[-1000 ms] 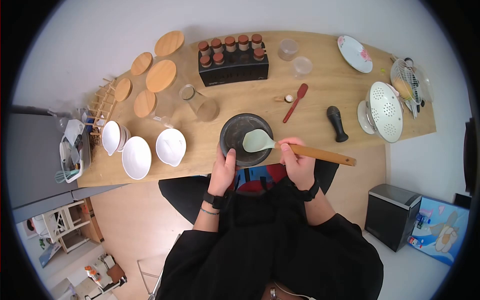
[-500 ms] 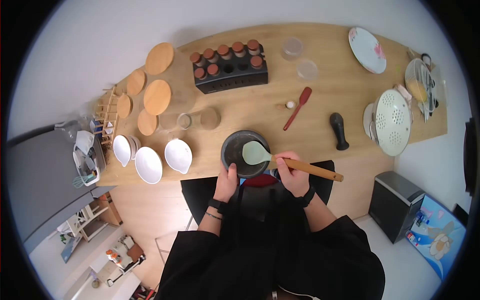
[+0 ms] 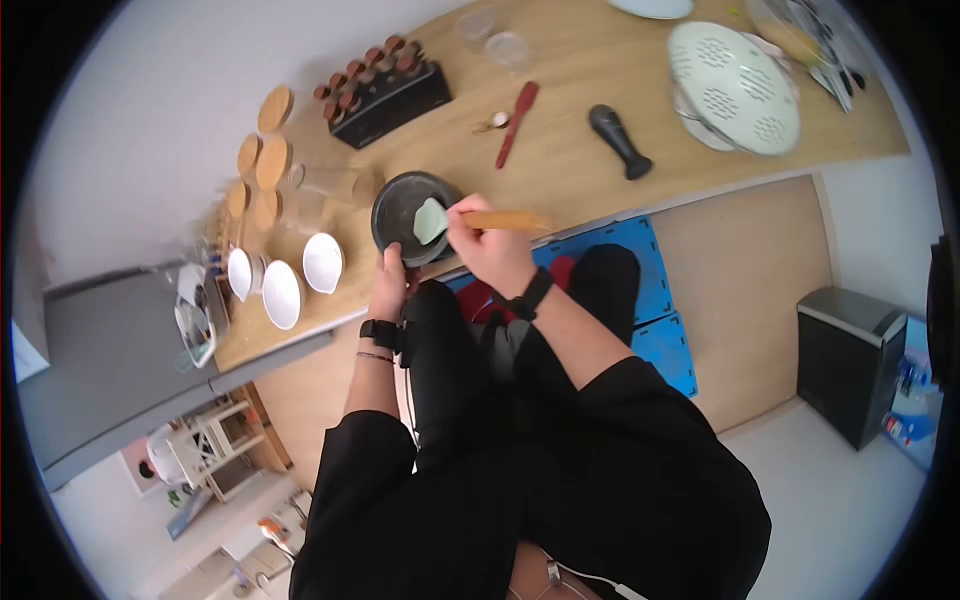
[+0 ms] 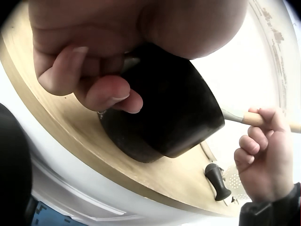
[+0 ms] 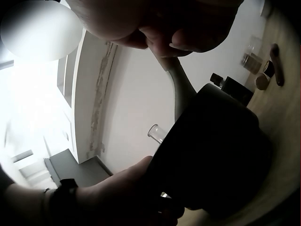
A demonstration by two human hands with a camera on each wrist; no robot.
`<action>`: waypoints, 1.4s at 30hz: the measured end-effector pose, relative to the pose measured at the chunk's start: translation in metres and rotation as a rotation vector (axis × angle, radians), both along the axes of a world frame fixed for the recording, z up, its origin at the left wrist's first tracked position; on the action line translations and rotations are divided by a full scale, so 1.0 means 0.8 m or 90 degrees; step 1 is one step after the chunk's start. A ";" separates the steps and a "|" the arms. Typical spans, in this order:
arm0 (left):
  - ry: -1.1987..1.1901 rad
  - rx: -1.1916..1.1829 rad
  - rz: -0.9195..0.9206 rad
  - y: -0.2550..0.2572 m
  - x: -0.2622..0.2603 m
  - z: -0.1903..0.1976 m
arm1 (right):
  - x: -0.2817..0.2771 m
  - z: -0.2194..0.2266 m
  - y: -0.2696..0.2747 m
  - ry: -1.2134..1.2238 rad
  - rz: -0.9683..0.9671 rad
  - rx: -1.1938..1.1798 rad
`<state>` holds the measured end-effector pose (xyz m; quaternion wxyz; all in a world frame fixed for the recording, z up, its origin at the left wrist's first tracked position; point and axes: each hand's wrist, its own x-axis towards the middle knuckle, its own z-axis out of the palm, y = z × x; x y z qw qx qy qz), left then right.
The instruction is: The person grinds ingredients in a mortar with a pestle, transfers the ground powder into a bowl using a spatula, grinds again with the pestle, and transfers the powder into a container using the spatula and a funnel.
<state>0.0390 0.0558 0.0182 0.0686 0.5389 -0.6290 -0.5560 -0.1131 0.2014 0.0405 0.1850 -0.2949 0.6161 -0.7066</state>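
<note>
In the head view my left hand [image 3: 388, 285] grips the near side of a dark stone mortar [image 3: 392, 215], thumb at the rim and fingers outside. The mortar [image 4: 188, 117] tilts above the table's front edge in the left wrist view. My right hand [image 3: 492, 252] holds the wooden handle of a pale green spoon [image 3: 430, 220], whose head is inside the mortar. That handle points right, away from the bowl. Both the hand and the mortar [image 5: 221, 146] look dark in the right wrist view; the bowl's inside is hidden there.
Right of the mortar lie a red spatula [image 3: 517, 125] and a black pestle [image 3: 620, 142], with a white colander [image 3: 735, 90] beyond. White bowls [image 3: 283, 295] stand on the left. Behind are glass jars with wooden lids [image 3: 272, 160] and a black spice rack [image 3: 395, 105].
The head view has turned and shifted, so the table now slopes up to the right. Both hands keep their hold, and the spoon's head stays within the mortar.
</note>
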 end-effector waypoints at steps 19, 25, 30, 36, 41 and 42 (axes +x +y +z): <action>-0.045 -0.076 -0.028 0.000 -0.005 -0.004 | -0.011 0.003 -0.010 -0.012 -0.104 0.092; 0.042 -0.050 -0.049 -0.002 0.000 -0.009 | -0.010 -0.001 -0.001 0.034 -0.080 0.112; 0.099 -0.040 -0.040 -0.008 0.006 -0.016 | -0.016 0.009 0.011 -0.292 -0.001 0.054; 0.142 -0.067 -0.069 -0.013 0.012 -0.006 | 0.002 0.019 0.009 -0.277 -0.115 0.031; 0.146 -0.235 -0.039 -0.003 0.043 -0.023 | -0.008 0.028 0.014 -0.292 -0.116 -0.004; 0.164 -0.260 -0.025 0.001 0.048 -0.027 | -0.013 0.034 0.018 -0.259 -0.090 0.029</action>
